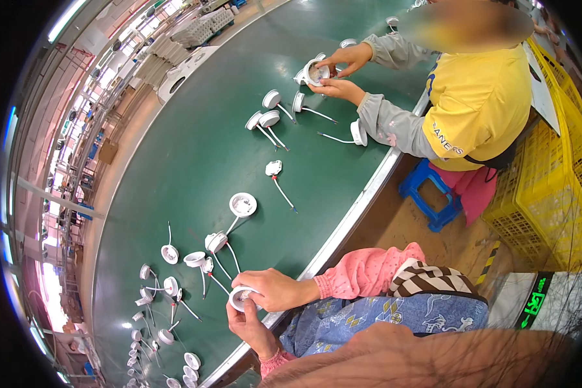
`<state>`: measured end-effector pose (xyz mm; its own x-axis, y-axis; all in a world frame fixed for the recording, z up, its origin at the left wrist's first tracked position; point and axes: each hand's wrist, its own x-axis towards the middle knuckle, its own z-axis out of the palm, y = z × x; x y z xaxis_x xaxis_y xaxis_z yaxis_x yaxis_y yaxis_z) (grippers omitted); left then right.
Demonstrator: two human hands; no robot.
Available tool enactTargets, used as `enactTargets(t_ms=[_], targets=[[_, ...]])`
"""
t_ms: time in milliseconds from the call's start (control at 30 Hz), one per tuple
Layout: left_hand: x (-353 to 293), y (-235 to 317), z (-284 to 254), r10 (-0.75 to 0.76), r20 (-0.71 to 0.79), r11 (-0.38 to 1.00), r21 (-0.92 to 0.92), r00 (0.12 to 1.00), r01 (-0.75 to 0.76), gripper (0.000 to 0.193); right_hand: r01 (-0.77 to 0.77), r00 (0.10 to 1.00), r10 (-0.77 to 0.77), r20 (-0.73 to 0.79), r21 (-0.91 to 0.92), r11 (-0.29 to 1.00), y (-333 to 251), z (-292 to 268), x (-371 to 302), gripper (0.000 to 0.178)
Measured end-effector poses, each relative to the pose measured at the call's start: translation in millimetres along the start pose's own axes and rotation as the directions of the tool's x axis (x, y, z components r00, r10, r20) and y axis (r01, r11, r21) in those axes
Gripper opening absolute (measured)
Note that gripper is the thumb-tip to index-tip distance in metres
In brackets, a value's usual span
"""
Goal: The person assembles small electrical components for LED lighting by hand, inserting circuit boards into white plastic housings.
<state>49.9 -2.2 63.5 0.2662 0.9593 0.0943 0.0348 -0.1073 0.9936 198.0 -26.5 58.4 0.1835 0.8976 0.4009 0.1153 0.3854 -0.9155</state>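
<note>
Near the front edge of the green table, both my hands are closed on a small white round light fitting (240, 296). My left hand (255, 331) grips its lower rim from below. From the other side my right hand (275, 289) holds it, with fingertips at the open face; the fingers partly cover what is inside. Just beyond my hands lie white fittings with wire leads, among them a round one (216, 242) and another (194, 259). A wider white ring-shaped fitting (243, 204) lies farther up the table.
Many more white fittings are spread over the green table (194, 161). Alongside, a co-worker in a yellow shirt (482, 110) holds another white fitting (317, 71) in both hands. A blue stool (431, 194) and yellow crates (537, 200) stand on the floor beside the table.
</note>
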Motion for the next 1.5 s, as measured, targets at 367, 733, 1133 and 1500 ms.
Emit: enactTargets(t_ms=[367,733,1133,1500], targets=[[-1.4,-3.1,-2.9,-0.032,-0.005,0.998,-0.062,0.999,0.032,0.021,0.062,0.998,-0.062,-0.009,-0.046,0.997,3.9,3.9,-1.8,0.034],[-5.5,1.3,-0.5,-0.020,-0.055,0.998,-0.055,0.998,0.017,0.018,0.023,1.000,-0.022,0.015,-0.040,0.999,7.4,5.6,-3.8,0.033],[-6.8,-8.0,-21.8,-0.043,-0.064,0.994,-0.101,0.997,0.036,0.020,-0.003,0.995,0.011,0.101,-0.071,0.997,13.7,25.1,0.2,0.031],[-8.3,-13.8,-34.1,-0.065,-0.095,0.991,-0.121,0.993,0.053,0.021,-0.023,0.993,0.028,0.118,-0.041,0.999,15.0,38.7,0.9,0.029]])
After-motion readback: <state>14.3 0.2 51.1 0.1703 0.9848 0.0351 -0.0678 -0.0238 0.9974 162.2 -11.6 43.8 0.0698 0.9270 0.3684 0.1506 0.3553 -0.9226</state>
